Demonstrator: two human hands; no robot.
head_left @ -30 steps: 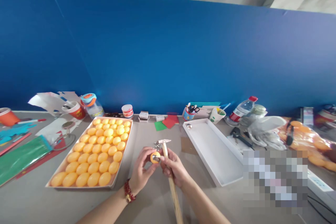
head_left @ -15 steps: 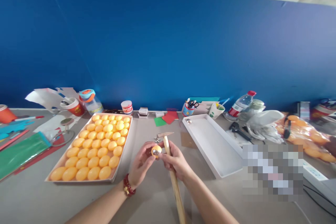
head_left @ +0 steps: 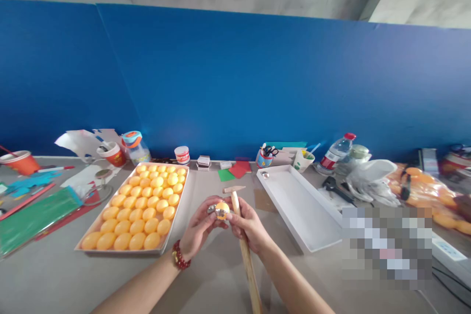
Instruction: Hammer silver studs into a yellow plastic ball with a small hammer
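Observation:
An orange ping-pong ball (head_left: 222, 210) with shiny silver patches on its side is pinched by the fingers of my left hand (head_left: 200, 225). Another silver piece (head_left: 211, 209) shows at the left fingertips, too small to make out. My right hand (head_left: 250, 228) is closed around the wooden handle of a hammer (head_left: 244, 250), its head pointing away from me. The right thumb and fingertips also touch the ball's right side. At left, a shallow box (head_left: 164, 244) holds many orange balls in rows. To the right, a long white tray (head_left: 305, 211) has a small silver item (head_left: 265, 174) in its far-left corner.
Along the blue partition (head_left: 235, 83) stand a small tub (head_left: 182, 155), a pen cup (head_left: 264, 159) and a red-capped bottle (head_left: 336, 153). Red and green paper (head_left: 241, 169) lies ahead. Bagged orange balls (head_left: 437, 196) and a power strip (head_left: 447, 248) are at right.
The view has tipped upward and a little left. The ball has turned in my fingers, and a silver piece now shows by my left fingertips. The right hand keeps hold of the hammer.

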